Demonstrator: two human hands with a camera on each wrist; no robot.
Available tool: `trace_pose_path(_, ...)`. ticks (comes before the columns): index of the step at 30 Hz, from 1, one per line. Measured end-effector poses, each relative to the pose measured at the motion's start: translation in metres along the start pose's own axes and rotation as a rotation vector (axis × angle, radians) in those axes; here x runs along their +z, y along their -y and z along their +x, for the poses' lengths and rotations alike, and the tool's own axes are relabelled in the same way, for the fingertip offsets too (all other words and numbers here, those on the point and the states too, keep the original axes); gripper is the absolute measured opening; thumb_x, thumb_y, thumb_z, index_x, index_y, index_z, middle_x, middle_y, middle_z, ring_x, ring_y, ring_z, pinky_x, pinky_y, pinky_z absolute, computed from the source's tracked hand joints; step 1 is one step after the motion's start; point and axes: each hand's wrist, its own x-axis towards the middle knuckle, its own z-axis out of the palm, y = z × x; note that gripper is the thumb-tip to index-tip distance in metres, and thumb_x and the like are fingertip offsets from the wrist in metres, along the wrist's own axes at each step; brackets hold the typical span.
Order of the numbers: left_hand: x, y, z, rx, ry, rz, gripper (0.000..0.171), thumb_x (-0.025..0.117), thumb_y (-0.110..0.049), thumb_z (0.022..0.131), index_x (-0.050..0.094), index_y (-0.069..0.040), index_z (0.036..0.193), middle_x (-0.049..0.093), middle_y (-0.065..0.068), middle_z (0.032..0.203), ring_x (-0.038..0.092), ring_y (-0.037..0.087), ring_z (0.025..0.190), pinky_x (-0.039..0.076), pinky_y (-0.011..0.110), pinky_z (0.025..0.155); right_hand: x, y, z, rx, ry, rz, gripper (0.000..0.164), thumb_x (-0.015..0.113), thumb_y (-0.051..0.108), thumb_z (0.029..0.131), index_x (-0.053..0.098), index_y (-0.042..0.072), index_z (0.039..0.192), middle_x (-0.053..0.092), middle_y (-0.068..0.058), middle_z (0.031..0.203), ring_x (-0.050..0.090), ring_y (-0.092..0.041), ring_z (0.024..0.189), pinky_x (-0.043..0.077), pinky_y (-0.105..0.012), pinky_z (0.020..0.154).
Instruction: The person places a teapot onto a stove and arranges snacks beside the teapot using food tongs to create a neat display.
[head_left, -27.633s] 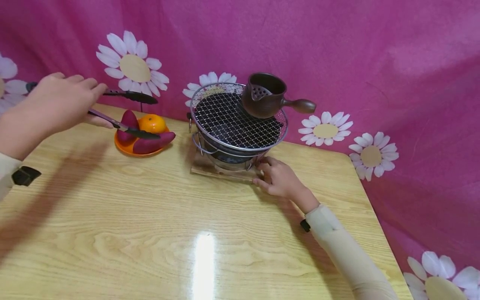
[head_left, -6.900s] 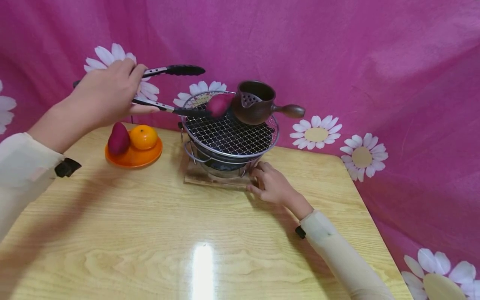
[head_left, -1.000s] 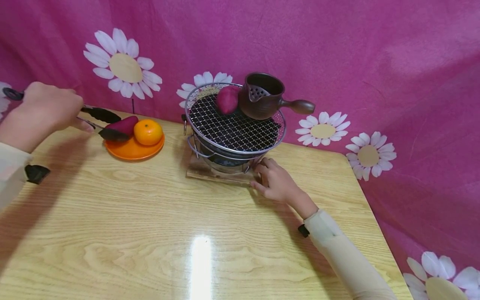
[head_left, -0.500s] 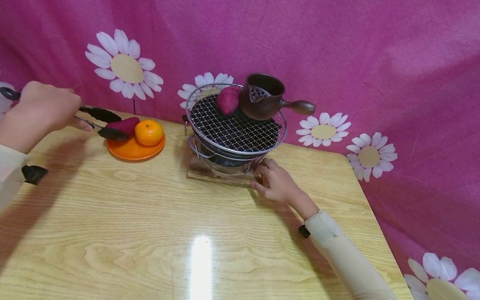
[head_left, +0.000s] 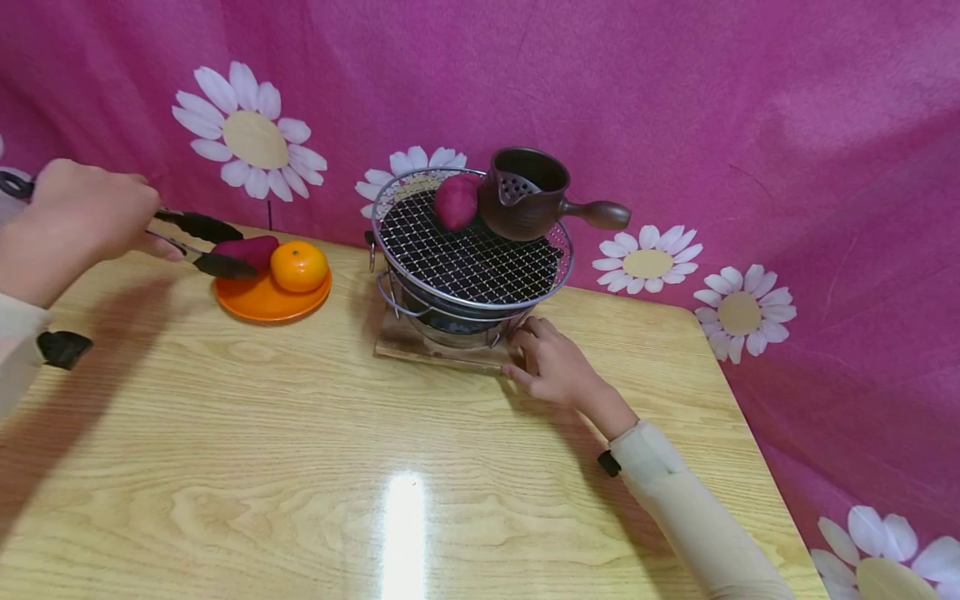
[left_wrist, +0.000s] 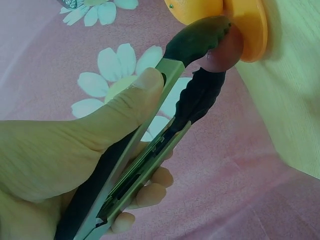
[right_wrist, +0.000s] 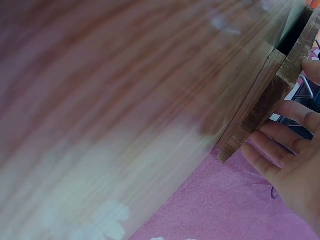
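Note:
My left hand (head_left: 97, 204) grips black-tipped kitchen tongs (head_left: 225, 266) at the left. The tong tips lie either side of a purple sweet potato (head_left: 257, 250) on the orange plate (head_left: 273, 310); in the left wrist view the sweet potato (left_wrist: 226, 52) shows between the scalloped tips. Another sweet potato (head_left: 456, 202) rests on the wire mesh (head_left: 480, 275) of a round tabletop grill, against a brown side-handled clay pot (head_left: 517, 212). Below, my right hand (head_left: 555, 362) holds the corner of the wooden board (head_left: 442, 354) under the grill, thumb in front and fingers along its side.
An orange mandarin (head_left: 299, 266) sits on the plate beside the tongs. The pot's handle (head_left: 600, 214) juts out past the mesh rim to the right. A pink cloth (head_left: 675, 108) with daisies hangs close behind the wooden table (head_left: 300, 467).
Since about 7 seconds ago, the tongs have let go of one sweet potato on the mesh and moved left, down to the other on the plate, which now lies tilted over. The right hand stays put.

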Motion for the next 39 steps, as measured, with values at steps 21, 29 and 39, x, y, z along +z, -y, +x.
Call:
trace_pose_path(21, -0.002, 0.003, -0.006, -0.009, -0.035, -0.015, 0.046, 0.078, -0.047, 0.085, 0.069, -0.002, 0.084, 0.06, 0.015, 0.08, 0.057, 0.036, 0.076, 0.047, 0.052, 0.068, 0.0, 0.0, 0.0, -0.005, 0.001, 0.0, 0.032, 0.074, 0.031, 0.089, 0.067, 0.004, 0.104, 0.057, -0.009, 0.099, 0.053, -0.025, 0.097, 0.048, -0.041, 0.08)
trace_pose_path(29, -0.005, 0.003, -0.009, -0.009, -0.041, -0.018, 0.043, 0.078, -0.044, 0.085, 0.066, -0.003, 0.079, 0.059, 0.014, 0.076, 0.056, 0.035, 0.074, 0.047, 0.05, 0.065, 0.0, 0.001, 0.0, 0.001, 0.002, -0.003, 0.032, 0.074, 0.031, 0.089, 0.068, 0.004, 0.105, 0.057, -0.01, 0.1, 0.053, -0.026, 0.097, 0.048, -0.041, 0.08)
trace_pose_path(39, -0.004, 0.006, -0.011, -0.001, -0.071, -0.027, 0.049, 0.077, -0.048, 0.086, 0.07, 0.0, 0.088, 0.06, 0.011, 0.074, 0.056, 0.034, 0.072, 0.048, 0.053, 0.064, 0.0, 0.001, 0.0, 0.002, -0.001, 0.0, 0.032, 0.074, 0.031, 0.089, 0.068, 0.004, 0.106, 0.058, -0.01, 0.101, 0.054, -0.026, 0.098, 0.049, -0.042, 0.082)
